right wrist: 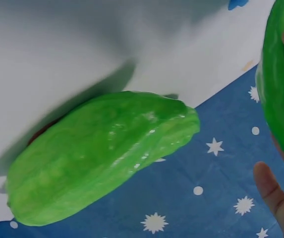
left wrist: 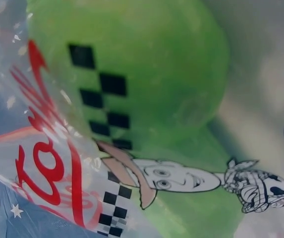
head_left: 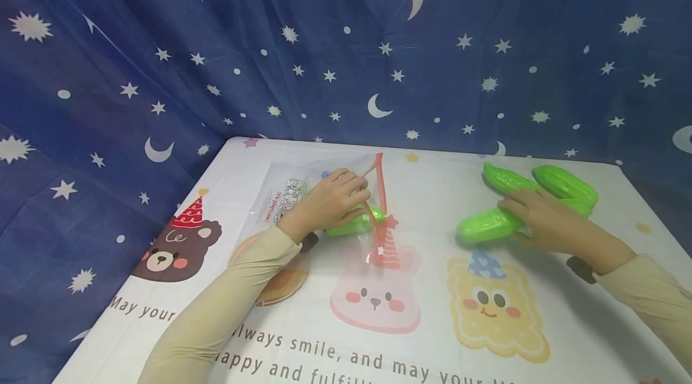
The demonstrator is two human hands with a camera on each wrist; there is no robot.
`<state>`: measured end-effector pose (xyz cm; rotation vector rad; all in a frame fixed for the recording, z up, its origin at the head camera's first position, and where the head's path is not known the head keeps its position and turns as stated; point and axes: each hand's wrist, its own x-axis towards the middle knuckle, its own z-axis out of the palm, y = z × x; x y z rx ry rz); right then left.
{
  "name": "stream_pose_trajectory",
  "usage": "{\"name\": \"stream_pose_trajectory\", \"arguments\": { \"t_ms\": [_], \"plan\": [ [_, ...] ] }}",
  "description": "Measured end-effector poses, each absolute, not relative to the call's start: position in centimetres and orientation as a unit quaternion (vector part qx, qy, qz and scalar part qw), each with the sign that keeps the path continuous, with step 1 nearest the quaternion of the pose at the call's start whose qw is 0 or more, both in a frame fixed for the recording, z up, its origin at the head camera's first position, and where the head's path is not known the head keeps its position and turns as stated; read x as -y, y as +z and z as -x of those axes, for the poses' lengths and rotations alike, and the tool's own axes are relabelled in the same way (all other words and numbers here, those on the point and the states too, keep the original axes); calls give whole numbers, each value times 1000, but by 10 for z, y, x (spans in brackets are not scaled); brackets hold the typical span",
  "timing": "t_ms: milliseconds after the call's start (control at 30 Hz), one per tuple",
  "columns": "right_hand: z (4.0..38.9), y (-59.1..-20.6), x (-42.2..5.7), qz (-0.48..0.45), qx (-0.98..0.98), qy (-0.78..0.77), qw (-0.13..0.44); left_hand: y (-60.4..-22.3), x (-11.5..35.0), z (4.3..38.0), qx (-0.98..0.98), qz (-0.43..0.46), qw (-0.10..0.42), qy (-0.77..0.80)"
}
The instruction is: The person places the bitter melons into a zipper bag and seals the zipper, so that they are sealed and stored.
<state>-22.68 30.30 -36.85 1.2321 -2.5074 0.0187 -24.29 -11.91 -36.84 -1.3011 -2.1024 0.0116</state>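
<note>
Backdrop: dark blue cloth [head_left: 346,65] with pale stars and moons, hung behind and to the left of a table with a white printed tablecloth [head_left: 432,192].
Clear bag: the clear bag [head_left: 289,195] lies on the left half of the table, its mouth toward the right, with the two sides of its red strip [head_left: 381,185] spread apart.
Bagged gourd: one green gourd-like piece, the bagged gourd [head_left: 348,226], shows through the plastic near the mouth.
Left hand: the left hand [head_left: 330,198] has its fingers bent at the bag's mouth and seems to pinch the near edge; the exact hold on the film is too small to tell.
Right hand: the right hand [head_left: 546,222] is closed partway, as far as a thick piece allows, around the held gourd [head_left: 481,228].
Loose gourds: the left-hand loose gourd [head_left: 505,178] and the right-hand loose gourd [head_left: 562,182] lie just behind the held gourd; whether they touch it cannot be told.
Step in hand: apparently taking up another gourd for the bag, one being inside and three outside.
Next move: likely calls for lifting the held gourd clear of its neighbours, carrying it leftward and turning an end toward the mouth, while the left hand keeps both edges apart.
Watch for: the limp film could fold inward and catch the gourd's tip.
</note>
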Motion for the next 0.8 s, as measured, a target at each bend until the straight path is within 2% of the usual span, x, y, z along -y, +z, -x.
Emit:
{"name": "stream_pose_trajectory", "arguments": {
  "t_ms": [367, 800],
  "plan": [
    [229, -359, -282, -452, 870, 32, 196, -369, 120, 244, 799, 499, 335, 2],
    [235, -358, -240, -520, 815, 65, 247, -367, 120, 243, 799, 502, 331, -1]
  ]
}}
